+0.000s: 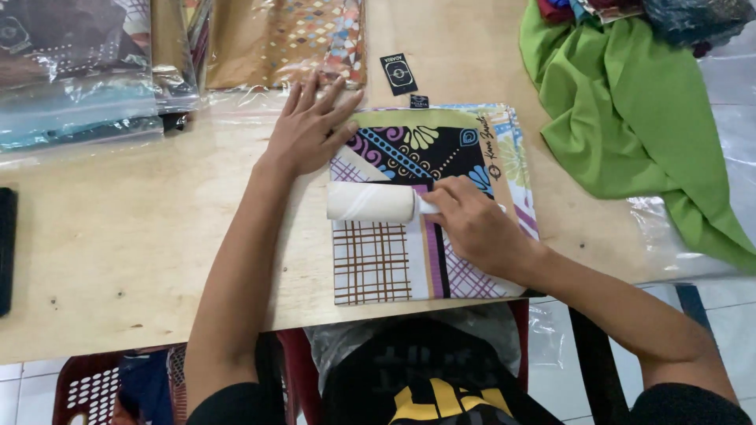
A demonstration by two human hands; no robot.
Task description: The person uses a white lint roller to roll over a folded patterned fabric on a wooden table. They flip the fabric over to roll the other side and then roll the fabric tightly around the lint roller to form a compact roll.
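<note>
- So, a white cylindrical lint roller is gripped at its handle by the right hand, fingers wrapped tight.
- The folded multicoloured patterned cloth is pinned flat by the spread left hand.

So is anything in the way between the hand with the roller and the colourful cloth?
Nothing visible. The right hand holds the white lint roller by its handle, and the roller lies straight on the patterned folded cloth. The left hand presses flat on the cloth's upper left corner, beside the roller, not under it.
</note>
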